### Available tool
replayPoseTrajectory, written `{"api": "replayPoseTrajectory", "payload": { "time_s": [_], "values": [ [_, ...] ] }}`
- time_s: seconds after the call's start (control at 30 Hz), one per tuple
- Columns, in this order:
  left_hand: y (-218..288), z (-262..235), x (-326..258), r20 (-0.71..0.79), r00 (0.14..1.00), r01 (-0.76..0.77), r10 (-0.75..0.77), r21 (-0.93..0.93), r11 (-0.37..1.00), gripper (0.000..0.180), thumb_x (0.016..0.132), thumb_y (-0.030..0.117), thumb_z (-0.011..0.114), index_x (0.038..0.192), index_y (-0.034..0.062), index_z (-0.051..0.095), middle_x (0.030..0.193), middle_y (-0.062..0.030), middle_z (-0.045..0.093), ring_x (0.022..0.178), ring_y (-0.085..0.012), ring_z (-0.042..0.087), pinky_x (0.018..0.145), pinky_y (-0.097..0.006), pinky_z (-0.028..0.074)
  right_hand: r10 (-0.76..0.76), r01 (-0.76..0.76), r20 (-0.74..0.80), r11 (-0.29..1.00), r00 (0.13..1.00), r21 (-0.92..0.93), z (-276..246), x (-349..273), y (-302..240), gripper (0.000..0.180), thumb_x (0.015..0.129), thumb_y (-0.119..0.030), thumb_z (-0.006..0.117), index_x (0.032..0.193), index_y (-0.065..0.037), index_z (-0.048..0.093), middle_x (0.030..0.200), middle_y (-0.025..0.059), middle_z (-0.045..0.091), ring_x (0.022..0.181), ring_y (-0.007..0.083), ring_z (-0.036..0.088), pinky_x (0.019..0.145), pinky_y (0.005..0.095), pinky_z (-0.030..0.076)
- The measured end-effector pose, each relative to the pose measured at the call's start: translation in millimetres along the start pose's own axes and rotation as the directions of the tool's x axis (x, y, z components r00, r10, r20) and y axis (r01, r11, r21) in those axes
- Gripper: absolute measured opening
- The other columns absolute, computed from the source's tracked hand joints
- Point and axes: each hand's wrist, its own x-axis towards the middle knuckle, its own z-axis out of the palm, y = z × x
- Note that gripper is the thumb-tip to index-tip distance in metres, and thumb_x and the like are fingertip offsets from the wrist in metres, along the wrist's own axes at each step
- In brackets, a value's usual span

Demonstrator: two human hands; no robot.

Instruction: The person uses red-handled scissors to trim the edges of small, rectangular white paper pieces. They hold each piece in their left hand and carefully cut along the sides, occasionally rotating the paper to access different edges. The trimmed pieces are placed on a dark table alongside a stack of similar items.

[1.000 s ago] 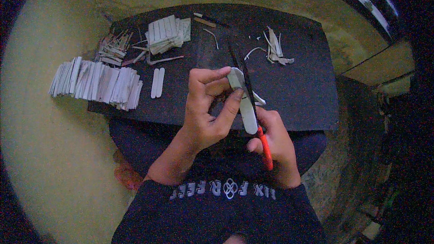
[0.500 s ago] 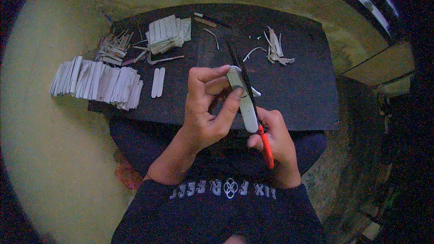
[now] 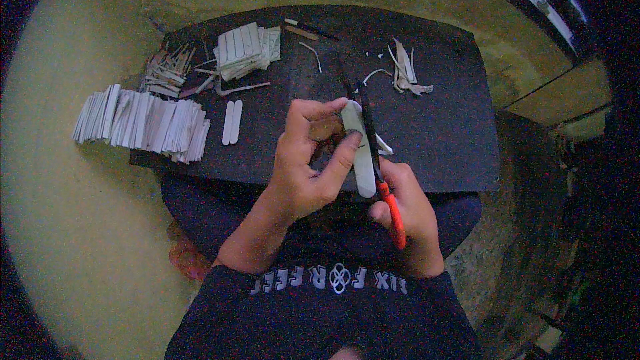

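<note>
My left hand [image 3: 293, 160] pinches a pale, flat strip with rounded ends [image 3: 363, 172] between thumb and fingers, holding it upright above the near side of the dark table. Scissors with red handles [image 3: 395, 221] and dark blades are gripped in my right hand [image 3: 415, 217]. Their blades stand slightly apart and run along the strip's right edge. A thin white sliver [image 3: 383, 145] sticks out just right of the blades; whether it is still joined to the strip I cannot tell.
On the dark table [image 3: 447, 140], two loose strips [image 3: 232, 122] lie left of my hands. Farther left is a long row of stacked strips [image 3: 140, 120]. Behind are a squarish stack of outlined sheets [image 3: 240, 50], thin scraps [image 3: 167, 70], a pen [image 3: 310, 28] and pale offcuts [image 3: 407, 70].
The scissor blades have parted a little. The strip has shifted slightly to the right and stands a bit straighter, and the white sliver beside the blades sits slightly lower.
</note>
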Motion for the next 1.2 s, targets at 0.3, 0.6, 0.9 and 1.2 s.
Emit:
{"api": "replayPoseTrajectory", "payload": {
  "time_s": [0.3, 0.6, 0.9, 1.2],
  "values": [
    [-2.5, 0.7, -2.8, 0.043, 0.998, -0.047, 0.043, 0.082, 0.996, 0.032, 0.075, -0.001, 0.054, 0.101, -0.0002, 0.036, 0.081, -0.0127, 0.059, 0.074, -0.0147, 0.059, 0.065, -0.025, 0.045, -0.056, 0.068, -0.101, 0.990, 0.993, 0.122, 7.1, -2.2, 0.0, 0.080, 0.053, -0.061, 0.065, 0.095, 0.005, 0.047, 0.061, 0.0065, 0.049, 0.057, 0.0106, 0.043, 0.048, 0.0294, 0.037],
    [1.6, 2.0, -1.3, 0.026, 0.998, -0.061, 0.060, 0.047, 0.997, 0.032, 0.075, -0.001, 0.054, 0.101, -0.0008, 0.036, 0.081, -0.0130, 0.059, 0.074, -0.0154, 0.059, 0.066, -0.025, 0.045, -0.025, 0.027, -0.037, 0.997, 0.999, 0.070, 3.8, -1.5, -0.1, 0.078, 0.053, -0.064, 0.063, 0.090, 0.002, 0.049, 0.061, 0.0058, 0.050, 0.056, 0.0112, 0.044, 0.050, 0.0289, 0.038],
    [0.3, -2.2, -2.1, 0.035, 0.999, -0.042, 0.040, 0.059, 0.997, 0.032, 0.075, 0.000, 0.055, 0.102, -0.0012, 0.037, 0.076, -0.0111, 0.058, 0.070, -0.0139, 0.058, 0.063, -0.024, 0.045, -0.002, 0.001, 0.002, 0.999, 1.000, 0.037, 0.8, -1.5, -0.2, 0.071, 0.051, -0.063, 0.064, 0.080, 0.000, 0.048, 0.059, 0.0082, 0.050, 0.055, 0.0141, 0.046, 0.050, 0.0321, 0.039],
    [1.4, -3.7, -0.4, 0.034, 0.999, -0.041, 0.038, 0.072, 0.997, 0.031, 0.075, 0.001, 0.055, 0.101, -0.0007, 0.039, 0.074, -0.0105, 0.058, 0.069, -0.0142, 0.059, 0.062, -0.024, 0.045, -0.007, 0.007, 0.025, 1.000, 1.000, 0.027, -2.7, -1.6, -1.3, 0.073, 0.051, -0.065, 0.063, 0.079, 0.001, 0.048, 0.058, 0.0084, 0.049, 0.056, 0.0116, 0.044, 0.049, 0.0310, 0.038]
  ]
}}
